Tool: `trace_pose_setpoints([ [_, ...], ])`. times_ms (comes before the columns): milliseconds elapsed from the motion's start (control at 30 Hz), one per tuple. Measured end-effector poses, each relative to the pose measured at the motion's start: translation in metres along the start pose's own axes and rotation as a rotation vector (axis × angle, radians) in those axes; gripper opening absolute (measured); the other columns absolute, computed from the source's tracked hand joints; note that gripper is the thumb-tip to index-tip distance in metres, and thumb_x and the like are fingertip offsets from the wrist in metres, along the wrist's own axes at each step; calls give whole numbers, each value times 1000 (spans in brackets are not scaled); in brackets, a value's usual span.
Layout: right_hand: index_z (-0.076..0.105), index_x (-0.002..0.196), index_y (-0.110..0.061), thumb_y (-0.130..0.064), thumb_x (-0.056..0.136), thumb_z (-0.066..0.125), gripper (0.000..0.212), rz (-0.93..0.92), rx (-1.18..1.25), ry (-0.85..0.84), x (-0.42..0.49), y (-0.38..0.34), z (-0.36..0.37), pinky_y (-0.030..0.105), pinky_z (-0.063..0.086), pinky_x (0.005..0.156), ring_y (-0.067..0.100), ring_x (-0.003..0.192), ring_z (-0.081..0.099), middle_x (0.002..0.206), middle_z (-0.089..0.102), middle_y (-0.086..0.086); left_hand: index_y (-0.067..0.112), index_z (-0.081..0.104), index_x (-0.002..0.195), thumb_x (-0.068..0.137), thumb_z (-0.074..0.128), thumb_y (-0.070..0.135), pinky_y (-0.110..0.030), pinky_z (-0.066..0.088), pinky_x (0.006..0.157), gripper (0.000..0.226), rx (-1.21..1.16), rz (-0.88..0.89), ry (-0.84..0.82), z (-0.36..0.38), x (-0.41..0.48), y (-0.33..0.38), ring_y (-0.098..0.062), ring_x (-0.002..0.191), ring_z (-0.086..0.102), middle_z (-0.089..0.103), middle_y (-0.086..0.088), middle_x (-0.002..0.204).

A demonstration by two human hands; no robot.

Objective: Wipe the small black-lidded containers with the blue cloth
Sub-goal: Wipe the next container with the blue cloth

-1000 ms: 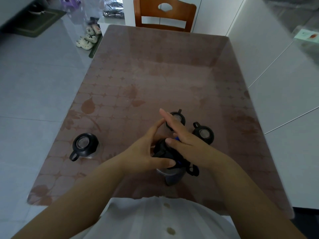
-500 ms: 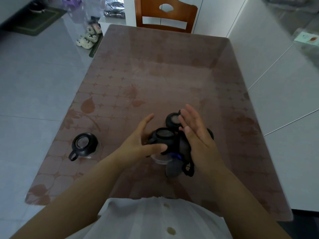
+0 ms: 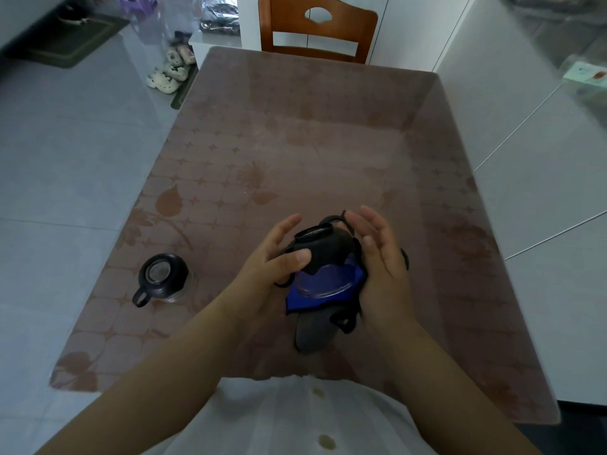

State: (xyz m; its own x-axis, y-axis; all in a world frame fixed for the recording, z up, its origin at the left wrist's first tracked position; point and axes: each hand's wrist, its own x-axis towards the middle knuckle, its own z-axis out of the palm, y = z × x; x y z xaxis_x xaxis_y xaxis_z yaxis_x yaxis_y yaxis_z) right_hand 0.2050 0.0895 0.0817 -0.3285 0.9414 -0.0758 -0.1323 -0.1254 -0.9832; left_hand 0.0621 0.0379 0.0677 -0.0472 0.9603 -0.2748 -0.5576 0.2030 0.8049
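Item: held container [image 3: 323,249], small, black-lidded, raised above the near edge of the table [image 3: 295,142], at 6 o'clock of the tabletop and close to the person's body. It is tilted, with the lid toward 11 o'clock and the clear lower body toward 5 o'clock. Left hand [image 3: 272,270]: at 9 o'clock of the container, thumb curled across the black lid and fingers reaching round the far side, so it grips the lid end. Right hand [image 3: 382,267]: at 3 o'clock of the container, fingers nearly straight and slightly spread, pointing toward 12 o'clock, palm pressed flat against the cloth. Blue cloth [image 3: 328,289]: wrapped about the container's lower body between it and the right palm. A dark grey flap [image 3: 312,334] hangs below it at 6 o'clock; whether it is the same cloth cannot be told. A thin black loop [image 3: 331,220] shows just above the lid at 12 o'clock, owner unclear. Second container [image 3: 163,277]: upright on the table at 8 o'clock, well apart from the hands, black lid on, loop handle pointing to 7 o'clock. Wooden chair [image 3: 317,31]: at the table's far end, 12 o'clock. Shoes [image 3: 170,68]: on the floor at 11 o'clock. White buttoned shirt [image 3: 279,421]: bottom of view.
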Motion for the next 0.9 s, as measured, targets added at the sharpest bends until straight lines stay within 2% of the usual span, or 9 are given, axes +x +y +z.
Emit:
trace_pose_setpoints([
  [100,45,122,-31,-14,102,30,31,-76,-63,49,-2,-6,-5,32,41,107,6,124,51,136,50,-5,24,36,139,30,93,45,-27,55,82,124,104,-14,47,-3,1,-3,-18,102,68,62,-4,120],
  [200,36,135,-29,-19,100,32,37,-185,-246,-108,-8,-16,3,13,34,105,-10,127,40,139,40,-19,29,32,143,50,81,36,-42,47,100,106,164,-16,54,-4,0,-8,-25,111,64,68,-5,118],
  [300,28,142,-22,-26,99,36,45,-305,-586,-178,-12,-12,12,-3,27,93,-30,117,28,136,31,-27,25,41,137,48,86,27,-32,57,81,100,78,-9,20,1,2,-9,-21,103,68,74,4,106],
  [367,29,142,-25,-35,97,33,46,-280,-568,-134,-8,-13,12,1,29,97,-23,121,30,140,35,-17,24,44,134,38,94,35,-28,57,78,108,43,-7,5,3,2,-5,-21,102,69,74,4,107],
  [500,41,129,-33,-49,93,35,40,14,-191,-84,-2,-14,3,29,39,105,6,125,47,139,45,-5,24,44,134,40,93,38,-27,55,82,106,39,25,-57,3,-4,1,-23,106,67,72,1,112],
  [600,49,128,-22,-38,97,36,38,180,106,-64,-4,-11,0,35,50,97,20,115,59,129,57,6,21,42,136,49,92,25,-30,55,83,101,36,43,-160,3,-6,6,-26,110,65,68,-5,119],
  [700,51,127,-22,-38,96,32,39,163,71,-55,-6,-12,0,28,56,81,14,101,66,116,64,2,26,46,131,52,90,35,-39,50,96,91,247,72,-157,0,-1,11,-25,121,58,62,0,128],
  [800,52,122,-35,-53,91,37,40,90,-32,-14,-6,-14,1,36,51,92,17,111,61,124,60,3,27,53,119,50,88,44,-33,49,97,79,408,99,-91,-4,3,15,-14,119,58,66,13,119],
  [900,47,125,-38,-64,83,34,51,27,-139,13,-6,-16,2,30,47,93,13,115,56,126,56,-2,32,58,110,57,82,41,-30,48,95,58,558,145,28,-3,4,14,-7,109,62,68,18,108],
])
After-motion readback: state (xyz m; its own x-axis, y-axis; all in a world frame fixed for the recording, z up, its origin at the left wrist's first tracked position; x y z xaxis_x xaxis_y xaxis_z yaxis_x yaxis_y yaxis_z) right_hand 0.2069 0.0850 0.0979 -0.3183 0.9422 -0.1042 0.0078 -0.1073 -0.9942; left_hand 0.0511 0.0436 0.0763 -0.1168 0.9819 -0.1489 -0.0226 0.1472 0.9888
